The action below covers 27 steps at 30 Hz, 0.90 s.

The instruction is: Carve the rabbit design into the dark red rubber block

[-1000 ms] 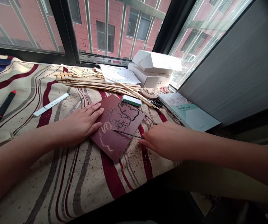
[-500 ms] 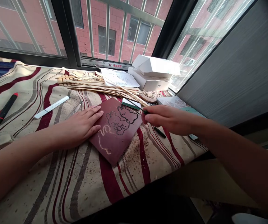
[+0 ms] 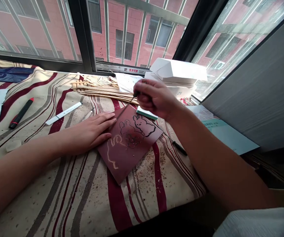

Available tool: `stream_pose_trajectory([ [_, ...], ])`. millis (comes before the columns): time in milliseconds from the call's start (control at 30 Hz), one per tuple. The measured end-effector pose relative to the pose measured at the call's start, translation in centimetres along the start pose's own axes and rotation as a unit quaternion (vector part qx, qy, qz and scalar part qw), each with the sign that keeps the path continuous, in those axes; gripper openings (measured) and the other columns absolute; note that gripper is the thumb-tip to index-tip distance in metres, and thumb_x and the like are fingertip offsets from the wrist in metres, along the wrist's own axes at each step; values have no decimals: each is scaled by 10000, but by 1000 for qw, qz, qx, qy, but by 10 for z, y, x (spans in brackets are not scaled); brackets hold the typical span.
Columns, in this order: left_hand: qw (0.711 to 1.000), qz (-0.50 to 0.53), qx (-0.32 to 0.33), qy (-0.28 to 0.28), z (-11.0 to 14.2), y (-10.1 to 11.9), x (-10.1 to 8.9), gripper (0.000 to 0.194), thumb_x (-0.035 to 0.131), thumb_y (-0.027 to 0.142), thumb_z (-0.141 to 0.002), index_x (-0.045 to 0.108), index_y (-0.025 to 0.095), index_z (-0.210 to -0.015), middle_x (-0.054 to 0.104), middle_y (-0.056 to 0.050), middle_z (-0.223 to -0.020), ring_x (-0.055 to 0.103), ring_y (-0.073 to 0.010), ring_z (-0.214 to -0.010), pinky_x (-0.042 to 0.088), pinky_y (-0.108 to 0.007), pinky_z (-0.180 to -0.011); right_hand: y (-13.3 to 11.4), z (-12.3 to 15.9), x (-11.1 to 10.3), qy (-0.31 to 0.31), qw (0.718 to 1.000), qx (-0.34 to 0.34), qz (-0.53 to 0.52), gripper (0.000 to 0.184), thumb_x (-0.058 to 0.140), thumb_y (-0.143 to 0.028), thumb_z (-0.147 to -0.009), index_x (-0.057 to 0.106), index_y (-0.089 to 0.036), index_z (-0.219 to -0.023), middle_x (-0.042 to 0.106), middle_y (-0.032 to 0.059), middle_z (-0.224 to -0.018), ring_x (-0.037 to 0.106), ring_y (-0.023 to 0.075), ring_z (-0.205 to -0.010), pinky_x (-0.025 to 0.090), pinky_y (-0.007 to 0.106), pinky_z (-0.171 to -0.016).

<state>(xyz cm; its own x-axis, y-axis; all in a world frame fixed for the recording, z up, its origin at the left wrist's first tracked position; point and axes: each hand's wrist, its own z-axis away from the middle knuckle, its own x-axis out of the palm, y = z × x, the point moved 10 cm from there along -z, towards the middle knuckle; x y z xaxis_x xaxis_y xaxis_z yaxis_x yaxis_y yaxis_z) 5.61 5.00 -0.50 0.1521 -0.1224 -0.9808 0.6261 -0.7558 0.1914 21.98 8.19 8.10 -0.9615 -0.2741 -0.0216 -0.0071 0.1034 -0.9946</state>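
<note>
A reddish-brown board lies at an angle on the striped cloth, with outlines of cartoon animals on it: two dark ones and a pale, partly cut one. My left hand rests flat on its left edge, fingers stretched out. Above the board's far side, my right hand is closed round the dark handle of a thin-shafted hand tool. The shaft slants down to the left, its tip near my left fingertips; whether it touches the board I cannot tell. A similar black-handled tool lies right of the board.
A green-and-white block sits at the board's far edge. Thin wooden strips, a paper sheet and a white box stand by the window. Leftward lie a white strip and a black-red pen-like tool. Crumbs dot the cloth.
My right hand has lifted and moved left with the tool, whose shaft now points down-left over the board. My left hand stays on the board. The view has shifted slightly.
</note>
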Motion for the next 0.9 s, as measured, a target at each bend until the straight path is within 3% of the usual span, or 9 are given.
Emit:
stream_pose_trajectory([
  [100, 1000, -5, 7, 25, 1, -1, -1, 765, 195, 650, -1069, 449, 191, -1625, 391, -105, -1715, 339, -310, -1595, 254, -518, -1332, 37, 0, 7, -7, 998, 68, -4, 277, 536, -201, -1057, 490, -196, -783, 331, -120, -511, 218, 30, -416, 187, 136, -376],
  [233, 1000, -9, 2, 10, 2, 0, 2, 786, 159, 656, -1068, 420, 187, -1642, 368, -103, -1727, 335, -314, -1594, 246, -518, -1333, 56, 2, 0, 37, 996, 80, 23, 277, 542, -167, -1049, 484, -189, -779, 380, -106, -534, 285, 26, -422, 213, 120, -370],
  [567, 999, -33, 18, 38, 7, 0, 4, 778, 100, 640, -1074, 387, 217, -1661, 332, -59, -1747, 334, -299, -1591, 234, -453, -1336, 62, -6, -6, 74, 993, 71, 57, 289, 567, -195, -1043, 481, -195, -767, 394, -98, -537, 313, 33, -417, 243, 138, -368],
  [900, 999, -31, 8, 24, 5, 3, 0, 832, 89, 657, -1068, 424, 152, -1638, 362, -116, -1728, 355, -315, -1583, 259, -488, -1331, 53, -8, -6, 66, 993, 19, 101, 290, 595, -228, -1030, 486, -200, -762, 418, -84, -563, 330, 41, -431, 270, 163, -383],
])
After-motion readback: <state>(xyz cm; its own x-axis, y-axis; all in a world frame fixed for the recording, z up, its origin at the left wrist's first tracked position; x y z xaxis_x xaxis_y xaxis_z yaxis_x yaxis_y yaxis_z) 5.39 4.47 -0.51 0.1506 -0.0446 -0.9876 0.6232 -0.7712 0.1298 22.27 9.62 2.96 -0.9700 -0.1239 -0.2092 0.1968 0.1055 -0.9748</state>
